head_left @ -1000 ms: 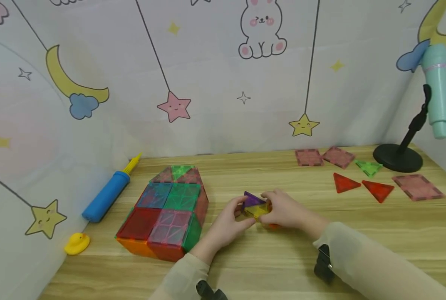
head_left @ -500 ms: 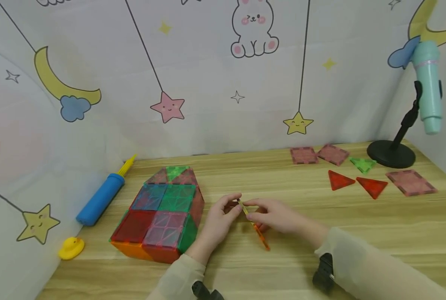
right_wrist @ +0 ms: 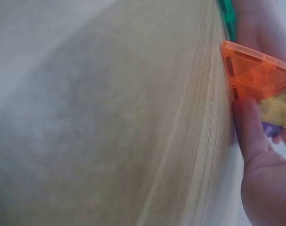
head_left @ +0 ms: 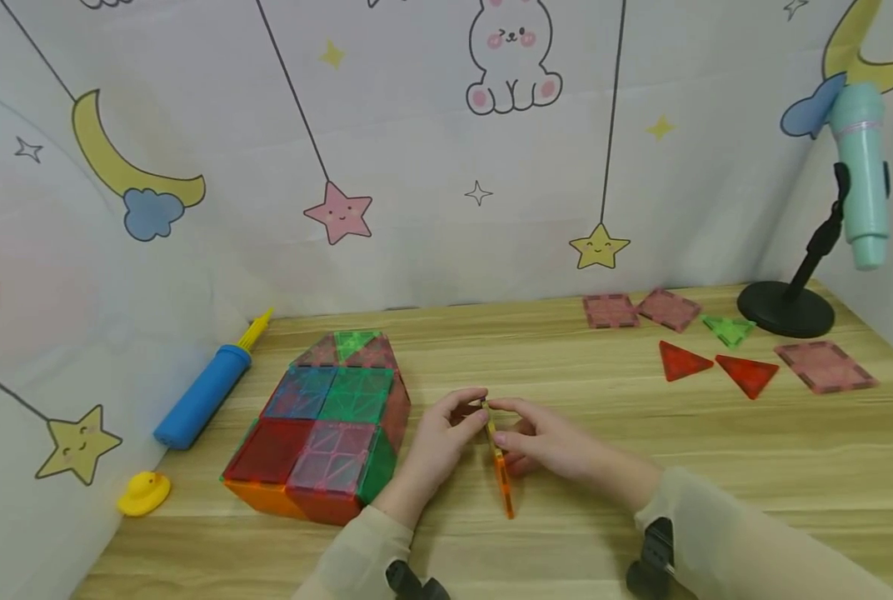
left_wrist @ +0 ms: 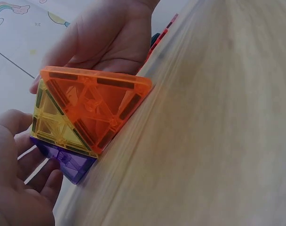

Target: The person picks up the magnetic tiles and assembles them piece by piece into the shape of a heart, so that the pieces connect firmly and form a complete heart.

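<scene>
Wooden tabletop (head_left: 641, 433) runs under a curtain printed with moons, stars and a rabbit, and near its middle both hands meet on a small cluster of triangular tiles (head_left: 499, 467). The cluster stands on edge on the wood, seen edge-on from the head view; the left wrist view shows an orange tile (left_wrist: 98, 106), a yellow tile (left_wrist: 53, 125) and a purple tile (left_wrist: 70, 160) joined along their sides. The left hand (head_left: 442, 442) pinches the far top of the cluster between thumb and curled fingers, and the right hand (head_left: 551, 437) pinches it from the other side with its fingertips meeting the left's, the remaining fingers loosely bent. To do this well, I judge the grip should stay light and close to the seams, so the joined edges can hinge rather than pull apart, with the lower edge kept resting on the wood for support. Just to the left lies the flat block of coloured tiles (head_left: 319, 425), near enough that a stray edge could snap onto it. Loose red triangles (head_left: 716, 367) and pink squares (head_left: 825, 367) lie far right, well apart.
</scene>
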The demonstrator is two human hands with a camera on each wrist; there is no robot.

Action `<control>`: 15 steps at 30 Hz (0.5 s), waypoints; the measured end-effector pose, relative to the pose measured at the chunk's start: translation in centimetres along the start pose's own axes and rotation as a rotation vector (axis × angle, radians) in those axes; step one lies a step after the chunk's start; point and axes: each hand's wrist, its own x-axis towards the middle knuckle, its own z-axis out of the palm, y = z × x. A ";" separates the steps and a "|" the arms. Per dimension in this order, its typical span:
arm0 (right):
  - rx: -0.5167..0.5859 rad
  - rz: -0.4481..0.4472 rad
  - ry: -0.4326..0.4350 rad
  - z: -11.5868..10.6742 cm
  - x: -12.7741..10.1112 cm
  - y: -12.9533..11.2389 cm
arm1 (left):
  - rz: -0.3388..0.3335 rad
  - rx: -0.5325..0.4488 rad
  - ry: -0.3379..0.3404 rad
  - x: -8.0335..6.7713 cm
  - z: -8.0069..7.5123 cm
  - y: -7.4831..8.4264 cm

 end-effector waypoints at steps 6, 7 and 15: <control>0.049 -0.008 -0.007 0.0 -0.3 0.2 | -0.014 -0.039 -0.009 0.1 0.0 -0.1; 0.036 -0.012 -0.007 -0.4 -0.5 0.2 | -0.016 -0.043 -0.013 0.1 0.0 -0.1; -0.602 0.043 0.288 -9.8 -4.3 -1.0 | -0.011 -0.047 -0.025 0.3 0.3 -0.2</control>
